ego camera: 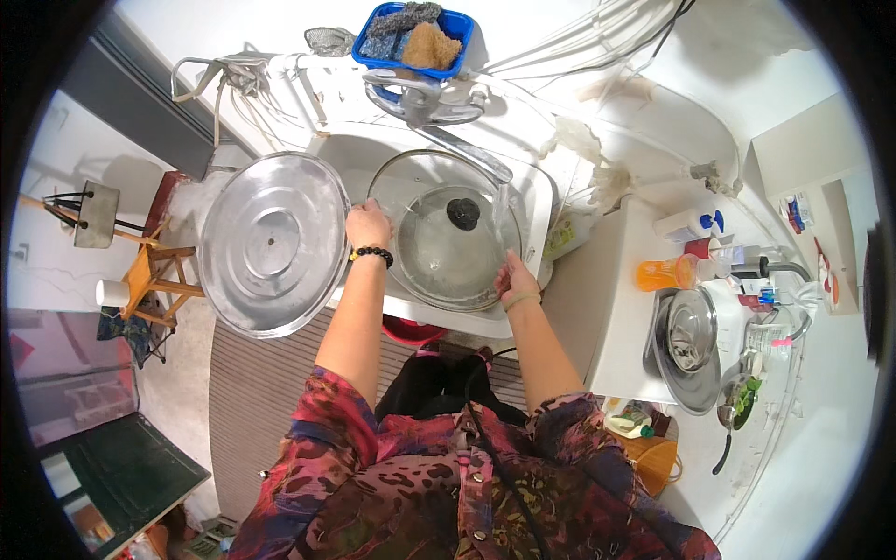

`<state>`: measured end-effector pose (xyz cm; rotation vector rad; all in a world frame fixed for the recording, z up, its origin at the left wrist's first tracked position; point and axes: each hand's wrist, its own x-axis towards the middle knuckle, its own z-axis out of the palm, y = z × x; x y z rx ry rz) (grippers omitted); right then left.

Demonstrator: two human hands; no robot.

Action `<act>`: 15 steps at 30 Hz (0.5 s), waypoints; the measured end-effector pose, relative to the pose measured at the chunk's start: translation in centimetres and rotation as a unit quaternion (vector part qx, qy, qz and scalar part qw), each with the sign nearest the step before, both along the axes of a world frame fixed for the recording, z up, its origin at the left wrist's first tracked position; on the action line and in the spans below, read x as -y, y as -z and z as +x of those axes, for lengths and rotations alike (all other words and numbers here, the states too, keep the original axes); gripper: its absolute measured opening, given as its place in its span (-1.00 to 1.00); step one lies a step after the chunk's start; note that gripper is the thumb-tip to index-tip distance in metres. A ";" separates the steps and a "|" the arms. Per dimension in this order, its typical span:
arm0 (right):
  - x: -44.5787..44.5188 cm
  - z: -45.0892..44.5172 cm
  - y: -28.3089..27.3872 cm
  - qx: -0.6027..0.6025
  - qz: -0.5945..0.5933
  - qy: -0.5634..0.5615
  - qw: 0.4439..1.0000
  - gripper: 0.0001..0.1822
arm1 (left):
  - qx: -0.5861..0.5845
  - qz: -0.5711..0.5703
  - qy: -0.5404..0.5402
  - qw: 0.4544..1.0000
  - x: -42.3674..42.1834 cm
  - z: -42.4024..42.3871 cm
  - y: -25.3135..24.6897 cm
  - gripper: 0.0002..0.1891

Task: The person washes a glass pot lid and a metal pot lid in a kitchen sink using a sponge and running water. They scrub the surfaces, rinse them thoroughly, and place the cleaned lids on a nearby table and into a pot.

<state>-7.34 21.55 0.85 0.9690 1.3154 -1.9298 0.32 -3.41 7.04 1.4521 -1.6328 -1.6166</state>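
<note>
A large round glass lid (434, 245) with a black knob (463, 213) lies tilted over the white sink (542, 203). My left hand (369, 225) closes around its left rim, the fingers partly hidden. My right hand (519, 277) grips the lower right rim, thumb upward. Water (500, 204) runs from the tap spout (469, 150) near the lid's right side. Left of the sink is a wide, round metal lid (271, 241); its right edge meets my left hand in view, and what supports it is hidden.
Behind the tap, a blue plastic basket (465, 28) holds scrubbers. The right counter (619, 280) carries bottles, an orange container (656, 275) and stacked metal dishes (693, 336). A wooden folding stool (143, 280) stands left. Below the sink is a red basin (413, 332).
</note>
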 end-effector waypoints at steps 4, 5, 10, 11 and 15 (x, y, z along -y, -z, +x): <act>-2.0 -0.2 -2.2 -0.023 -0.006 0.008 1.000 -0.82 | 0.098 -0.047 0.030 0.994 1.3 0.3 6.2 -0.59; -2.6 -0.3 -2.7 -0.031 -0.006 0.015 0.999 -0.83 | 0.147 -0.085 0.044 0.985 1.5 0.2 8.0 -0.56; -5.4 -0.4 -7.5 -0.119 0.074 0.003 0.990 -0.82 | 0.170 0.107 0.085 0.976 -3.1 -0.6 6.1 -0.45; -5.7 -0.4 -8.2 -0.137 0.074 0.000 0.988 -0.82 | 0.168 0.129 0.088 0.973 -3.6 -0.6 6.5 -0.43; -6.6 0.0 -9.6 -0.182 0.062 -0.029 0.981 -0.84 | 0.115 0.186 0.001 0.976 -5.6 -1.2 9.0 -0.37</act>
